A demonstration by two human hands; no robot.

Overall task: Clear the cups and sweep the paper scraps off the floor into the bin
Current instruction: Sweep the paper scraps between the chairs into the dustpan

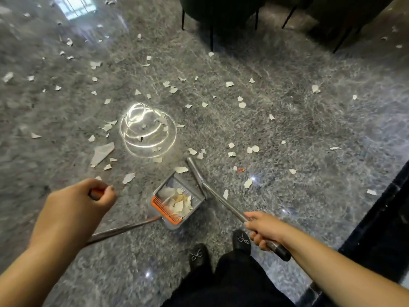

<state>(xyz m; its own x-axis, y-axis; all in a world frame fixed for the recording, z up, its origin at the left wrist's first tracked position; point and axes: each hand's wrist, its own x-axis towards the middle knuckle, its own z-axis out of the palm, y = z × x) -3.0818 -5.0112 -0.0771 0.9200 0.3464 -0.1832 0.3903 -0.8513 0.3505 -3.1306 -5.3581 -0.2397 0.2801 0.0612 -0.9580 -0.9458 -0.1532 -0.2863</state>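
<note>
The left hand (88, 197) has its grip closed around the orange end of a long metal handle (124, 229) that runs down to a grey dustpan (194, 189) with an orange comb edge (164, 210). The dustpan rests on the grey marbled floor (309, 129), just ahead of two black shoes (242, 239), and holds a heap of torn paper scraps (179, 202). The right hand (264, 229) has its grip wrapped tight around a second metal pole, the broom handle (223, 201), which slants up and left past the dustpan's right side (its lower end lies near the dustpan's far corner; the head is blurred). Many more white scraps lie strewn across the floor, among them a large piece (103, 152) to the left. A bright reflected ring of light (147, 129) sits beyond the dustpan. Dark chairs (212, 9) on thin legs stand at the top.
</note>
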